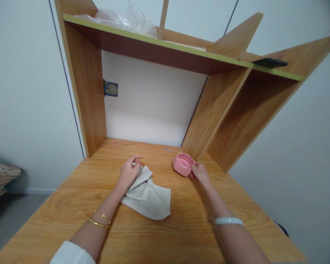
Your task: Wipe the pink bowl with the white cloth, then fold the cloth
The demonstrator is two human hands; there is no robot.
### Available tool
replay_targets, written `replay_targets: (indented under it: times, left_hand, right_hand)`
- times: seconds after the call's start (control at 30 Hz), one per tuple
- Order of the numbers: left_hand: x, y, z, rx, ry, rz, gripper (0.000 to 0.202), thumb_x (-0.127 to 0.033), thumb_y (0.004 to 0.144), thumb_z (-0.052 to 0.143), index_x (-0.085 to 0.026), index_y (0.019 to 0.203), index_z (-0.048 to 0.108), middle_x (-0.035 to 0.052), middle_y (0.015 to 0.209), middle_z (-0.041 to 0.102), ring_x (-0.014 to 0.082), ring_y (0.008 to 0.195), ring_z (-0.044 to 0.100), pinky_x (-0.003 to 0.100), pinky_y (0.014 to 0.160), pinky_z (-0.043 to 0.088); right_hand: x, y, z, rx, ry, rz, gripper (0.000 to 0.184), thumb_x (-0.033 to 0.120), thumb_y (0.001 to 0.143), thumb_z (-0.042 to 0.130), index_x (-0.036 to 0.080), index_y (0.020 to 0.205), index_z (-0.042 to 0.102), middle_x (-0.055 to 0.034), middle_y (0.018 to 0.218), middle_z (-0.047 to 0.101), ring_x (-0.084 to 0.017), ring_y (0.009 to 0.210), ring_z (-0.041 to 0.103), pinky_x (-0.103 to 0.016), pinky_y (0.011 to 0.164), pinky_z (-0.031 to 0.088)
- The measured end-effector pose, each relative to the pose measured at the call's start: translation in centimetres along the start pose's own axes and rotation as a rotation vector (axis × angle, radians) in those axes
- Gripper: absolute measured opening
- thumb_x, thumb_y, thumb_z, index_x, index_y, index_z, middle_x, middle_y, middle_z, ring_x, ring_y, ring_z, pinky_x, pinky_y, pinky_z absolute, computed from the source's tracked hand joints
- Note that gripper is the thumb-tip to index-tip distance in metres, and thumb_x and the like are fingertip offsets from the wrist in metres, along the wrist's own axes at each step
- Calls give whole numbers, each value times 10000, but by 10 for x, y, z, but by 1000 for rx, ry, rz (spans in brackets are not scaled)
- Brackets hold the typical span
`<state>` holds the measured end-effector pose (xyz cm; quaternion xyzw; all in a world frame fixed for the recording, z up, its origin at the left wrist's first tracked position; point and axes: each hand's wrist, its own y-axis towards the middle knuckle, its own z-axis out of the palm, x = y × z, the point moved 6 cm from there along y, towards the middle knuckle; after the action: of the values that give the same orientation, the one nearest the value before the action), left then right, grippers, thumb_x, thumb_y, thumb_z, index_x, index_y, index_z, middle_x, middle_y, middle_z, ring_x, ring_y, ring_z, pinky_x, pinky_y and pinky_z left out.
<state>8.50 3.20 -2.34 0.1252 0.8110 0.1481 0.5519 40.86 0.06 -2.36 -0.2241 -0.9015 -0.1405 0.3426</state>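
Note:
My right hand (200, 172) pinches the near right rim of a small pink faceted bowl (182, 165), which looks like an ashtray. The bowl is tilted slightly, close to the foot of the shelf's upright panel; whether it touches the desk I cannot tell. A light grey cloth (151, 198) lies rumpled on the wooden desktop, left of the bowl. My left hand (130, 171) has its curled fingers closed on the cloth's upper left end. The fingertips there are partly hidden.
The wooden desktop (165, 242) runs back to a white panel. Wooden uprights stand at left and right, with a shelf (154, 42) overhead carrying clear plastic wrapping (126, 20) and a dark flat object (269, 62). An uncovered wall socket box (110, 89) shows at back left.

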Motion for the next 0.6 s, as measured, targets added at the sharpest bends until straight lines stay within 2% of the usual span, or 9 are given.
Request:
replay_targets:
  times: [0.1,0.2,0.3,0.37,0.4,0.47,0.53,0.6]
  left_hand:
    - [3,0,2,36,81,-4,298,-259,781,401,-176,966,619,38,817,685,167,736,617,268,673,462]
    - [5,-1,1,76,187,-18,305,-269,774,402,-179,956,630,47,858,689,187,793,618,285,702,457]
    - [4,1,-3,135,256,-18,304,-293,761,417,-176,934,639,57,914,684,205,854,610,299,753,444]
    - [1,2,-4,191,247,0,307,-315,756,421,-171,916,641,59,944,678,206,892,600,297,793,430]
    - [0,3,-4,219,231,7,312,-325,756,420,-167,911,640,59,950,676,204,901,596,292,805,425]
    - [-2,4,-3,283,217,7,313,-338,753,421,-162,892,640,55,938,677,198,888,596,280,804,425]
    - [1,1,0,374,260,-22,289,-339,734,450,-167,862,645,48,896,680,198,842,603,270,758,435]
    - [5,-3,2,448,350,-71,261,-332,695,504,-175,847,647,45,854,679,200,788,607,262,691,438]
  right_hand:
    - [-12,3,5,50,-19,40,334,216,820,342,52,925,614,16,341,482,-129,320,465,-216,404,348]
    - [-12,2,3,60,-43,51,376,287,842,336,52,981,595,-34,425,554,-161,400,532,-243,458,381]
    - [-2,-12,-10,-47,-110,1,448,383,848,349,71,1123,516,-122,690,653,-212,627,613,-278,581,407]
    - [7,-30,-12,-110,-159,-95,450,413,847,350,124,1164,483,-129,851,654,-222,755,612,-283,641,400]
    - [11,-41,-7,-83,-163,-145,411,402,847,350,153,1137,500,-110,865,652,-214,769,607,-275,644,396]
    - [17,-62,15,85,-148,-220,324,381,833,386,178,1018,558,-72,814,648,-191,752,598,-250,619,384]
    - [17,-79,38,231,-167,-224,300,390,789,467,167,961,571,-46,728,630,-177,688,579,-237,569,365]
    - [18,-88,55,323,-186,-210,300,369,730,553,164,948,572,-16,682,612,-159,638,555,-225,540,343]
